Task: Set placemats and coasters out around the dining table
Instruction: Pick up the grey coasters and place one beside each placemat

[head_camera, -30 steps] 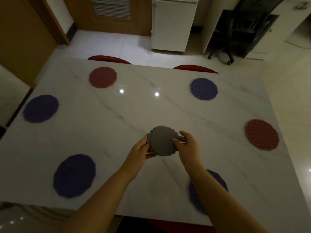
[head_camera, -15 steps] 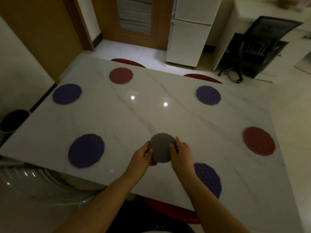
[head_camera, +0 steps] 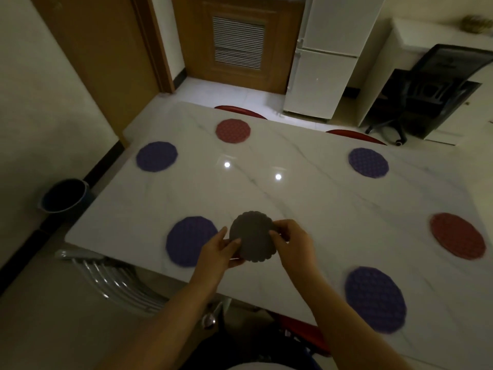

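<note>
Both hands hold a grey scalloped coaster stack (head_camera: 253, 236) above the near edge of the white marble table (head_camera: 266, 198). My left hand (head_camera: 221, 252) grips its left side from below with the thumb on top. My right hand (head_camera: 290, 241) pinches its right edge. Round placemats lie around the table: a purple one (head_camera: 189, 244) just left of my hands, a purple one (head_camera: 374, 299) at near right, a red one (head_camera: 457, 239) at right, a purple one (head_camera: 368, 162) at far right, a red one (head_camera: 233, 130) at far left and a purple one (head_camera: 156, 156) at the left end.
Red chairs (head_camera: 354, 136) stand at the far side and one (head_camera: 301, 332) under the near edge. A chrome chair frame (head_camera: 117, 279) sits at near left. A dark bin (head_camera: 64, 194) stands on the floor left. A white fridge (head_camera: 322, 62) and black office chair (head_camera: 432, 89) stand beyond.
The view has shifted left and back, so the table sits further right in frame. The coaster stack has stayed in both hands, now beside the near-left purple placemat.
</note>
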